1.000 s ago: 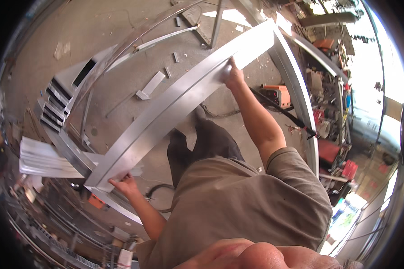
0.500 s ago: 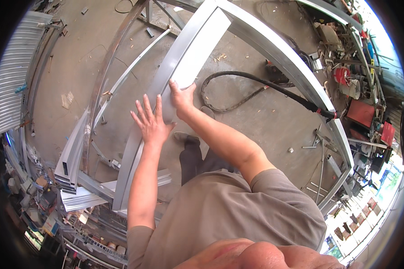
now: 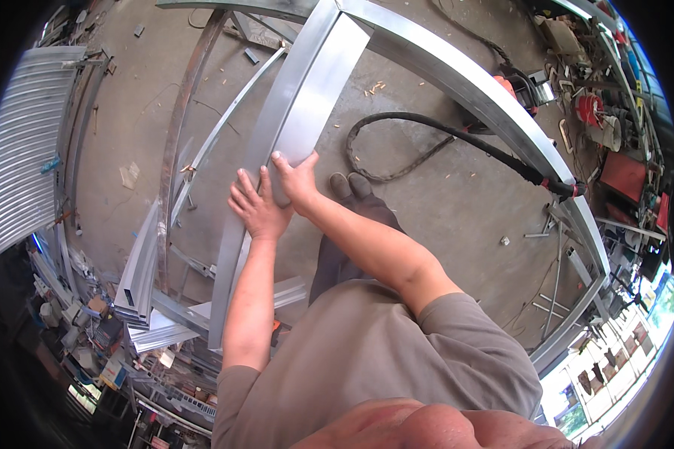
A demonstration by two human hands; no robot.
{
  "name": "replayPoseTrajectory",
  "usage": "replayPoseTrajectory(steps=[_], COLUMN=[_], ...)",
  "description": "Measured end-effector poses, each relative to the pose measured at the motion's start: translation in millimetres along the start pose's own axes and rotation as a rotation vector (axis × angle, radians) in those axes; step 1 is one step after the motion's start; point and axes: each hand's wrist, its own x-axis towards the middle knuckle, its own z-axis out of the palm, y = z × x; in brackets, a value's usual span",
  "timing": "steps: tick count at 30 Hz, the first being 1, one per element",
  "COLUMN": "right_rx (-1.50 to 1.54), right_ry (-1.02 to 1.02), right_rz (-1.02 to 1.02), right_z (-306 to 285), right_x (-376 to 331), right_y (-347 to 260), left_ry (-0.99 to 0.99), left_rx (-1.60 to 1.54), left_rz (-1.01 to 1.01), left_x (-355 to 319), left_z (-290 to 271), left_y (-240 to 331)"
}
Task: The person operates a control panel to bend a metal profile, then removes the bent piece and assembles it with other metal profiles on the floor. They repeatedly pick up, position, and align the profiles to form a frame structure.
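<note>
Right now the concrete floor (image 3: pixel 442 224) is taking up most of the view, scattered with chips and scraps, and across it the big outer frame of steel tubing (image 3: pixel 472 82) is arching from the top centre down toward the lower right. Inside that frame the long aluminium channel (image 3: pixel 307 97) is running from the top of the picture down to the lower left, and that is the piece both hands are working on. A black hose (image 3: pixel 434 135) is looping on the floor just right of the channel, near the person's shoes (image 3: pixel 352 187). At the left, a stack of cut aluminium profiles (image 3: pixel 138 277) is lying beside the channel's lower end. The right hand (image 3: pixel 298 179) is gripping the channel's right edge, fingers wrapped over the face; the left hand (image 3: pixel 258 206) is pressing flat on it, fingers spread apart, not clamped. Risk-wise, the flat left hand is giving little hold, so the long piece could be sliding or swinging and knocking the frame or the stack. Its cut edges could be nicking a palm. Open room is lying to the right over bare floor, though the hose is a trip hazard there.
</note>
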Motion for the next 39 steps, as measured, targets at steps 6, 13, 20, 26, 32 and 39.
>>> replayPoseTrajectory(steps=[6, 13, 20, 26, 32, 39], right_rx=[0.016, 0.033, 0.027, 0.034, 0.001, -0.257], right_ry=[0.057, 0.051, 0.033, 0.032, 0.009, -0.14], right_rz=[-0.048, -0.061, -0.042, 0.0, -0.038, -0.015], right_z=[3, 3, 2, 2, 1, -24], right_x=[-2, -1, -4, -4, -6, -4], right_y=[1, 3, 0, -4, -3, -7], left_ry=[0.05, 0.06, 0.101, 0.09, -0.071, -0.08], left_rx=[0.006, 0.012, -0.003, -0.004, 0.034, 0.078], left_rz=[0.011, 0.018, 0.031, 0.042, 0.0, -0.049], left_x=[1, 2, 1, 4, 15, 19], left_z=[-1, 1, 3, -1, -4, 1], left_y=[-1, -2, -3, -1, 9, 13])
